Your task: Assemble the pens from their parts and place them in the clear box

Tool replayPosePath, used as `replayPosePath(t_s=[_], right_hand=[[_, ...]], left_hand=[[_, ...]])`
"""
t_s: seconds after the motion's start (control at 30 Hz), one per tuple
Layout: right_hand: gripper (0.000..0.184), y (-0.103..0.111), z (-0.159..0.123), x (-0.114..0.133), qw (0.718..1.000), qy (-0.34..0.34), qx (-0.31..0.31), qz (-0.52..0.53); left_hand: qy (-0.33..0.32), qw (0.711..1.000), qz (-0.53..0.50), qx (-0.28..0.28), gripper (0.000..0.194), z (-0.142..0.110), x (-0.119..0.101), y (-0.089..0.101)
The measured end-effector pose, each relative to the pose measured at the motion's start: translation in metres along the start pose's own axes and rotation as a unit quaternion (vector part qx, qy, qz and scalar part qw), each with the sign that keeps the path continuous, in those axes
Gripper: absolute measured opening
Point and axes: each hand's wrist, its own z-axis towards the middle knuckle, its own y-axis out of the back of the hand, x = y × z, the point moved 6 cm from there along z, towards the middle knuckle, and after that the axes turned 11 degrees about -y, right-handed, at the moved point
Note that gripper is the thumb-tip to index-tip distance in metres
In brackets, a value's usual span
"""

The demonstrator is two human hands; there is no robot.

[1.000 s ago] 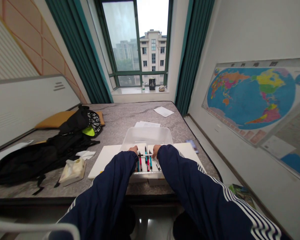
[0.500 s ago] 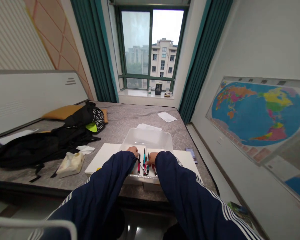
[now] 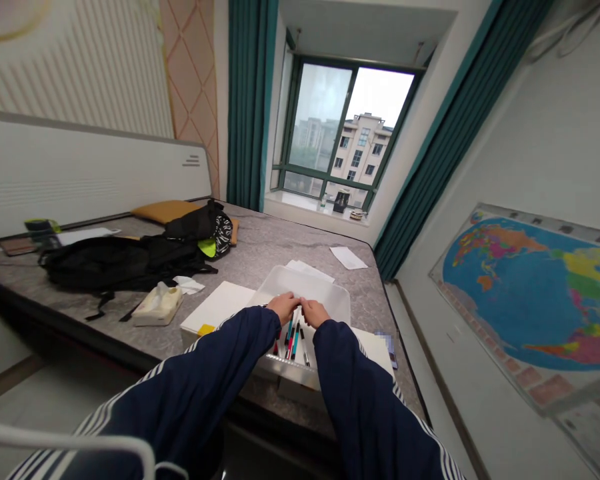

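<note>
My left hand (image 3: 284, 307) is closed above the clear plastic bin (image 3: 336, 297), its fingertips pinched around a pen. A small dark end of the pen (image 3: 265, 305) pokes out to the left; the rest is hidden by my fingers. Fingertip to fingertip with it, my right hand (image 3: 315, 313) is also closed in a pinch, and what it grips is too small to make out. Several black, teal and red pens (image 3: 295, 341) lie lengthwise in the bin below my hands. One white pen with a dark tip (image 3: 305, 348) rests on the right of them.
White boards or boxes (image 3: 221, 303) lie under and beside the bin. A tissue box (image 3: 158, 305) and a black backpack (image 3: 115, 261) are on the left. Loose paper sheets (image 3: 349, 258) lie behind, and a blurred phone-like object (image 3: 389, 347) is near the right edge.
Both hands rose from among the pens and came together above the bin. The right hand left the pens it was touching. The view has tilted and turned left.
</note>
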Motion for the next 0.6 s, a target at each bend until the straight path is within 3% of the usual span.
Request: replayPosePath(t_s=[0.2, 0.33, 0.47, 0.6], right_hand=[[0.051, 0.001, 0.012, -0.006, 0.997, -0.024, -0.036, 0.058], [0.052, -0.013, 0.022, -0.012, 0.984, -0.068, 0.011, 0.164], [0.051, -0.023, 0.029, -0.009, 0.966, -0.061, 0.064, 0.241], [0.050, -0.016, 0.036, -0.006, 0.952, -0.029, 0.046, 0.300]], left_hand=[[0.004, 0.998, -0.039, -0.040, 0.025, 0.004, 0.005, 0.019], [0.037, 0.998, -0.033, -0.048, 0.028, 0.001, 0.010, 0.027], [0.035, 0.998, -0.012, -0.050, 0.023, -0.002, 0.008, 0.033], [0.048, 0.996, -0.042, -0.064, 0.020, -0.003, 0.008, 0.036]])
